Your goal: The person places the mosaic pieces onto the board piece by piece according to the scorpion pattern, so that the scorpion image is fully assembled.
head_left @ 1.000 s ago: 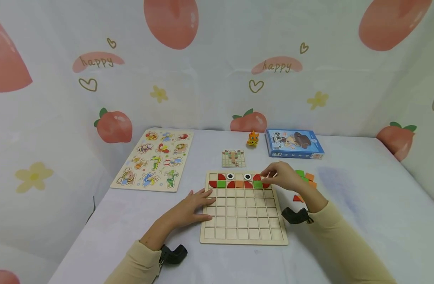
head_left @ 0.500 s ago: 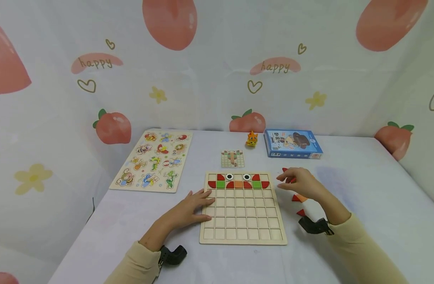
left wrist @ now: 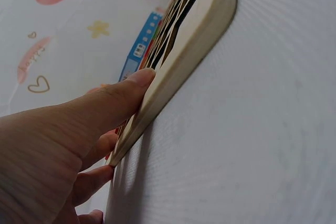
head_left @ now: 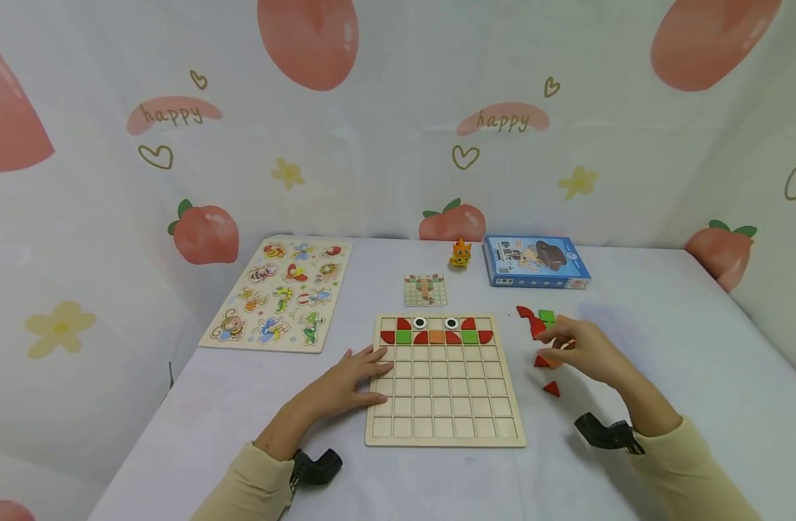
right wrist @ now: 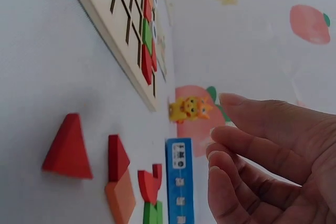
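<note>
A wooden grid board [head_left: 445, 443] lies mid-table. Its top two rows bear red quarter-round pieces, green squares, an orange square [head_left: 436, 337] and two eye pieces [head_left: 451, 323]. My left hand [head_left: 342, 385] rests on the board's left edge, fingers spread; the left wrist view has the thumb [left wrist: 140, 77] on that edge. Right of the board, my right hand [head_left: 590, 352] hovers above loose pieces, fingers bent and holding nothing. Below it are a red triangle [right wrist: 69, 150], another red piece [right wrist: 117, 158] and an orange piece [right wrist: 122, 196]. Green pieces [head_left: 546, 316] are partly hidden behind the hand.
A small pattern card [head_left: 426, 291] lies beyond the board. Farther back are an orange-yellow toy figure [head_left: 460, 253] and a blue box [head_left: 537, 262]. At left lies a wooden puzzle board [head_left: 276, 295] with insect and animal pictures. A printed cloth hangs behind the table.
My right hand has moved from the board's upper right corner, rightward and toward me, over the loose pieces. The red quarter-round there stays on the board. My left hand keeps its place.
</note>
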{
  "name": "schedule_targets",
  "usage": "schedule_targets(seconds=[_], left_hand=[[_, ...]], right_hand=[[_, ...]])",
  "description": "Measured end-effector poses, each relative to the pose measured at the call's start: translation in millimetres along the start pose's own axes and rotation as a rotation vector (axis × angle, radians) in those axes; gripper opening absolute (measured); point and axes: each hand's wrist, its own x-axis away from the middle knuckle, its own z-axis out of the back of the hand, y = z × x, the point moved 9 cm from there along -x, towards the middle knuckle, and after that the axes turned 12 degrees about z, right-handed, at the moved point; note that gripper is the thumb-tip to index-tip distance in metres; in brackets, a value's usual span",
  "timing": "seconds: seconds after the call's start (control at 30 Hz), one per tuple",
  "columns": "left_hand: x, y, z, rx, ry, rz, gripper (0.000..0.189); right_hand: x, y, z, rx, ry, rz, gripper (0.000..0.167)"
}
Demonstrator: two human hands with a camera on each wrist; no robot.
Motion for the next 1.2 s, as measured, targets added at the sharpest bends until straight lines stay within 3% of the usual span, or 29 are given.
schedule_targets(seconds=[0.27,0.5,0.73,0.97,1.2], left_hand=[[0.7,-0.9,0.2,0.003,-0.004,0.009,0.060],[0.6,-1.4,-0.8,0.016,-0.005,-0.001,0.060],[0.0,-2.1,-4.0,0.016,-0.022,0.005,0.061],[-0.1,0.2,-0.5,0.013,-0.007,-0.005,0.060],[0.7,0.3,0.7,0.013,-0.004,-0.003,0.060]], right_hand=[[9.4,24,4,0.005,0.032,-0.069,0.039],[-0.8,56,13,0.003,0.070,-0.124,0.041],[-8.9,80,10,-0.054,0.039,-0.211,0.044],[-12.0,94,6,-0.085,0.031,-0.284,0.044],[-17.1,98,4,-0.057,0.040,-0.271,0.039]])
